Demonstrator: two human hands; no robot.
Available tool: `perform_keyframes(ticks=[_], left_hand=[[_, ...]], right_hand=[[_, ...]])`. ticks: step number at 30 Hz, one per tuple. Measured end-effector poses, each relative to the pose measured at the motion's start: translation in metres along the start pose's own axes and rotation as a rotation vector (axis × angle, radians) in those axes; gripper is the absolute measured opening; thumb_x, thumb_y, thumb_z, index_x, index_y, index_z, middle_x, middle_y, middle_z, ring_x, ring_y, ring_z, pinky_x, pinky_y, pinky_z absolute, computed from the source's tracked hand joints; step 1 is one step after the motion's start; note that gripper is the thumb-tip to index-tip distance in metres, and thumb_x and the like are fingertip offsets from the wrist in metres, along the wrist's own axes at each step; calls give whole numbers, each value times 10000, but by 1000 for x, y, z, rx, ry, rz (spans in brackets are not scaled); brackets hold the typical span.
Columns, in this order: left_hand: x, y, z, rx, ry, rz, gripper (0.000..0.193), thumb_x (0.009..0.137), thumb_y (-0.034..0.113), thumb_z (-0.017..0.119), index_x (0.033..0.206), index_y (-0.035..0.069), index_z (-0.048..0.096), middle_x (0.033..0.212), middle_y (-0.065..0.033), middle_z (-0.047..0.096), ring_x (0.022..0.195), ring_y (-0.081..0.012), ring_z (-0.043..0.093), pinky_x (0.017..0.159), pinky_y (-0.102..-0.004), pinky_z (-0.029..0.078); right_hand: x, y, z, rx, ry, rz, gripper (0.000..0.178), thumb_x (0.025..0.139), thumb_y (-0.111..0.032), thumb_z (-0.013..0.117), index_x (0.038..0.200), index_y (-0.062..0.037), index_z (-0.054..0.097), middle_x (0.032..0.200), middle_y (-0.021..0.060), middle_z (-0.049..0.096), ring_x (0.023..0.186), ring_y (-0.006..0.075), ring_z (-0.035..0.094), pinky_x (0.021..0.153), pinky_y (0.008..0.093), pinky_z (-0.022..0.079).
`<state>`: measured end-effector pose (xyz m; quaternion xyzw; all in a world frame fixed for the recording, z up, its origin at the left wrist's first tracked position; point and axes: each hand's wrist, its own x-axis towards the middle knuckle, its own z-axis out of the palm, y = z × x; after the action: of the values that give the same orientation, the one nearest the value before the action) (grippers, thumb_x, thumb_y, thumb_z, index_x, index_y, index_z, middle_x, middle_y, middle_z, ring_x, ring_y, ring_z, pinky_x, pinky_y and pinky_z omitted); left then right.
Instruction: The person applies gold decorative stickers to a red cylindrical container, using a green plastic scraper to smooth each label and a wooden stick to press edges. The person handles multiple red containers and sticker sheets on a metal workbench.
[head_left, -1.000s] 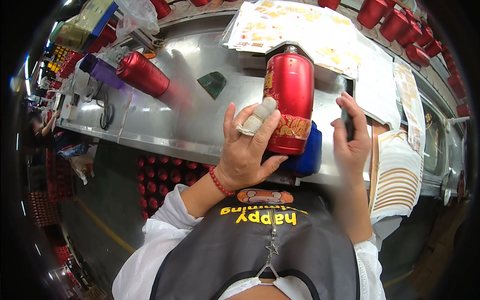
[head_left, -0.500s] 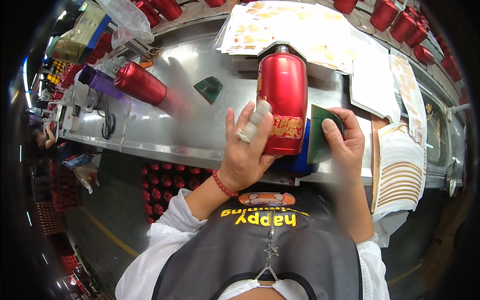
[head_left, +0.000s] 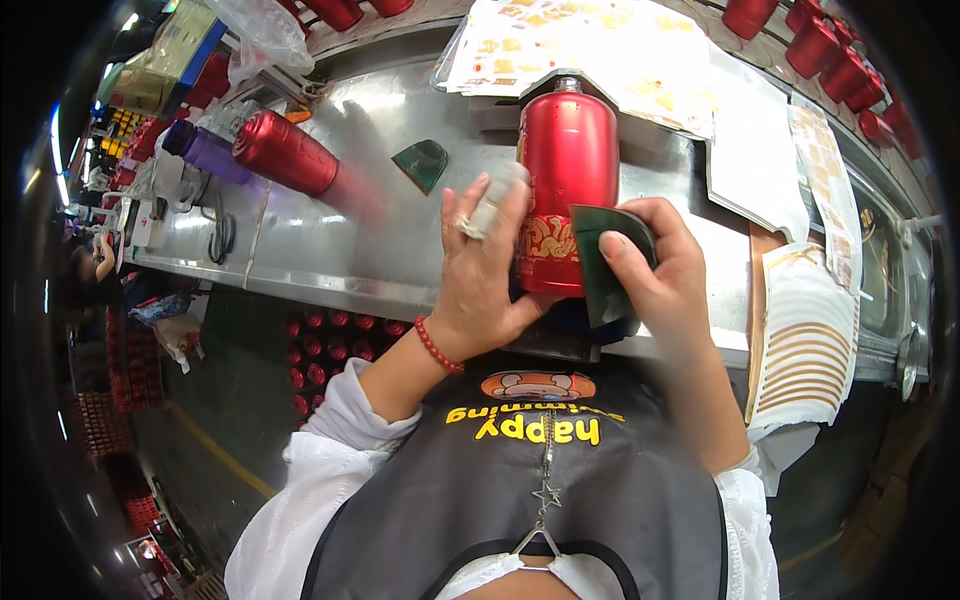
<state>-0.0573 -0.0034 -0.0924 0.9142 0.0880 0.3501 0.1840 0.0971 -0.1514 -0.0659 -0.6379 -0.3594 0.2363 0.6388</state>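
A shiny red metal bottle [head_left: 575, 165] lies in front of me, base toward me and neck resting in a dark holder. A gold ornamental band [head_left: 550, 240] runs round its lower part. My left hand [head_left: 475, 260] steadies it, thumb at the base and fingers stretched along the left side; one finger is wrapped in whitish tape. Pinched between thumb and fingers of my right hand [head_left: 655, 265] is a dark green flat scraper [head_left: 600, 265], its edge over the right of the gold band. Whether it touches the bottle, I cannot tell. A second green scraper [head_left: 422, 165] lies on the metal table.
Another red bottle [head_left: 285, 152] and a purple bottle [head_left: 208, 153] lie at the left of the metal table [head_left: 350, 230]. Printed decal sheets [head_left: 580, 50] are stacked at the back. More sheets with gold arcs [head_left: 800, 345] are at right. Several red bottles [head_left: 335, 350] stand below the table.
The scraper in my right hand has moved left, from beside the bottle to over its gold band. My left hand has shifted slightly left along the bottle's side.
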Motion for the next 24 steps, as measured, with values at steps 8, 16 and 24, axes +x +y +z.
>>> perform_keyframes(ticks=[8,16,24], left_hand=[[0,0,-10,201,-131,-2,1063,751,496,815,1549,9,310,1296,-161,621,1394,-410,358,1156,-666,76],[-8,-10,5,35,-105,-137,1047,748,545,791,1535,15,349,1145,-169,650,1387,-370,358,1161,-657,57],[-7,-10,6,13,-108,-184,1099,707,582,814,1532,13,361,1187,-135,679,1396,-368,390,1183,-609,83]], right_hand=[[-7,-24,-11,-490,-305,-700,329,697,-17,779,1006,-103,704,864,57,610,817,251,602,745,386,454],[-3,-20,-4,-469,-358,-711,442,637,5,802,1061,-92,722,893,60,608,805,254,588,727,400,476],[-7,-23,-2,-406,-389,-716,412,675,34,816,1067,-53,723,867,84,581,748,232,570,641,355,472]])
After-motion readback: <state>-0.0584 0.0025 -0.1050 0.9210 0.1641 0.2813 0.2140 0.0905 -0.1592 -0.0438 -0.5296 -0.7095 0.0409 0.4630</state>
